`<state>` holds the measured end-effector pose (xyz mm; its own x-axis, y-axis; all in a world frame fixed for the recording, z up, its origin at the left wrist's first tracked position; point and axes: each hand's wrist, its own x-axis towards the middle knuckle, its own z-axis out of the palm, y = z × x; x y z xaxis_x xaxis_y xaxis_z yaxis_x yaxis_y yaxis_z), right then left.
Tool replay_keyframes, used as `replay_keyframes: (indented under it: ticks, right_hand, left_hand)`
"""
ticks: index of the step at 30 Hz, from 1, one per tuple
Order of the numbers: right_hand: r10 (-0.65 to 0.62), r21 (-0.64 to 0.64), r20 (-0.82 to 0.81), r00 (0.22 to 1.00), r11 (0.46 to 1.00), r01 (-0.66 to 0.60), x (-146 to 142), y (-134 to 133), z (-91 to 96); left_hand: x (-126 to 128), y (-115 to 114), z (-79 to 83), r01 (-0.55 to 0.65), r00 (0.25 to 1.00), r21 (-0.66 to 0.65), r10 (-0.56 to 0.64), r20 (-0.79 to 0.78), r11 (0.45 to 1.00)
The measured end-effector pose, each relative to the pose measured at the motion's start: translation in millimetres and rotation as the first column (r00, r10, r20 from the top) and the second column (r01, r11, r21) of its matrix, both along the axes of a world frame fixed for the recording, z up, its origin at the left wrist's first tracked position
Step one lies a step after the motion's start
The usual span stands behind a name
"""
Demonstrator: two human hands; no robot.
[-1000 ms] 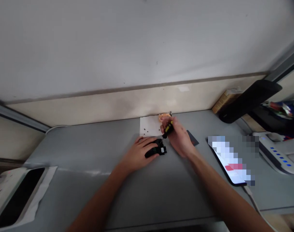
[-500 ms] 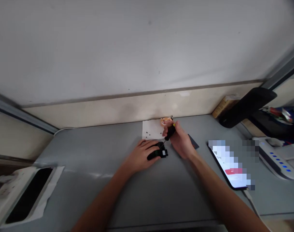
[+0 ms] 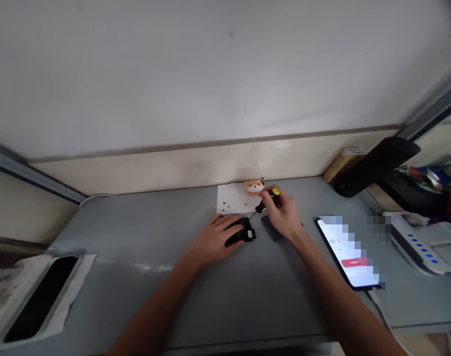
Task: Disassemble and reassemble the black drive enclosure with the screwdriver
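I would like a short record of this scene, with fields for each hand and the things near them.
Left hand: the left hand lies over a small black device.
Right hand: the right hand holds a yellow-and-black screwdriver, its thin shaft pointing toward the device.
Nearby: a white paper sheet with small dark screws; an orange animal figurine at the sheet's far edge.
Surface: gray tabletop.
Also present: a smartphone, screen lit and pixelated.
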<state>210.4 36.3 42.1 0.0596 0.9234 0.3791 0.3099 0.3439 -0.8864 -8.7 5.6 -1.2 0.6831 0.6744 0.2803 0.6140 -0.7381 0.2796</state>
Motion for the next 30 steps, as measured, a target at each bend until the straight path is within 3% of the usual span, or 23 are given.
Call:
replay_keyframes:
  ticks: [4, 9, 16, 20, 24, 30]
  right_hand:
    - [-0.145, -0.001, -0.023, 0.989, 0.989, 0.145, 9, 5, -1.6]
    - [-0.119, -0.006, 0.111, 0.987, 0.993, 0.121, 11, 8, -6.2]
    - [-0.155, 0.014, 0.121, 0.98, 0.988, 0.154, 8, 8, -8.1]
    - [-0.181, 0.039, 0.161, 0.97, 0.984, 0.177, 9, 6, -5.1]
    - [-0.219, 0.071, 0.02, 0.975, 0.974, 0.217, 9, 0, 3.6]
    - [-0.108, -0.022, -0.2, 0.974, 0.994, 0.105, -3, -5, 10.9]
  left_hand:
    - [1, -1, 2.5, -0.006, 0.999, 0.002, 0.006, 0.041, 1.0]
    - [-1, -1, 4.2, -0.063, 0.988, 0.047, 0.056, 0.145, 0.997]
    - [-4, 5, 0.2, -0.256, 0.913, 0.151, 0.188, 0.362, 0.955]
    - [-3, 8, -3.6, -0.301, 0.879, 0.173, 0.203, 0.431, 0.938]
    - [-2, 8, -6.9, -0.344, 0.857, 0.145, 0.247, 0.453, 0.928]
    - [3, 5, -10.5, -0.379, 0.825, 0.034, 0.321, 0.466, 0.925]
